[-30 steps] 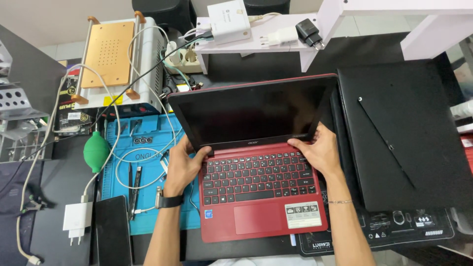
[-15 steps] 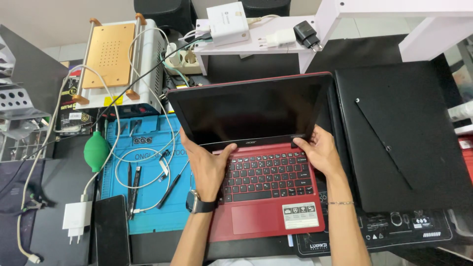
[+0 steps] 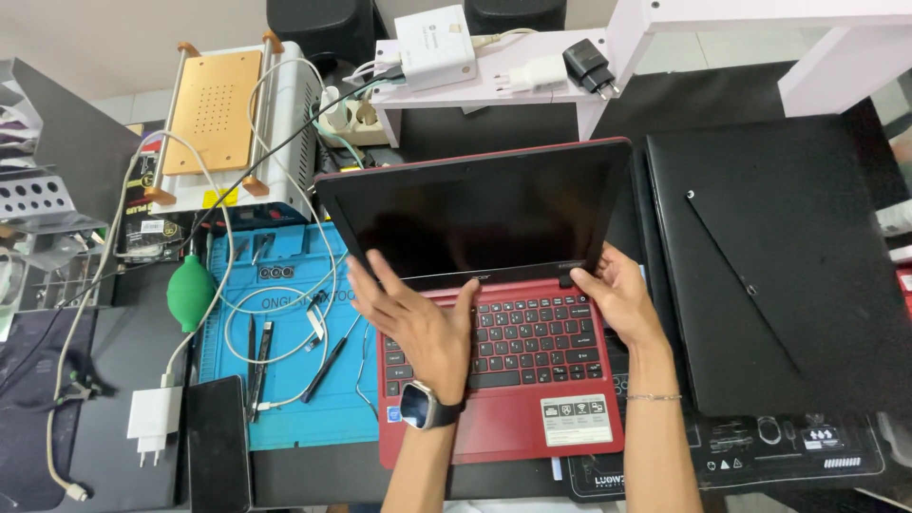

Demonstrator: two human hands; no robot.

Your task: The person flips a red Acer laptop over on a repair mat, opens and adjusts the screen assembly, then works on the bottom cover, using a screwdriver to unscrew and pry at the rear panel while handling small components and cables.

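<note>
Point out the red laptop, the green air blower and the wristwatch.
red laptop [image 3: 513, 423]: head view, on the red palm rest below the keyboard.
green air blower [image 3: 191, 292]: head view, on the middle of the bulb.
wristwatch [image 3: 416, 406]: head view, on the dark watch face, left wrist.

A dark workbench [image 3: 123, 380] carries everything: under the hands lies a black printed mat [image 3: 760, 451] with the open red laptop [image 3: 503, 380] on it. Just left of the left hand lies a blue work mat [image 3: 285, 408], with a black phone [image 3: 218, 442] and a white charger [image 3: 154, 423] beyond it. Right of the right hand lies a flat black panel [image 3: 779, 266].
</note>
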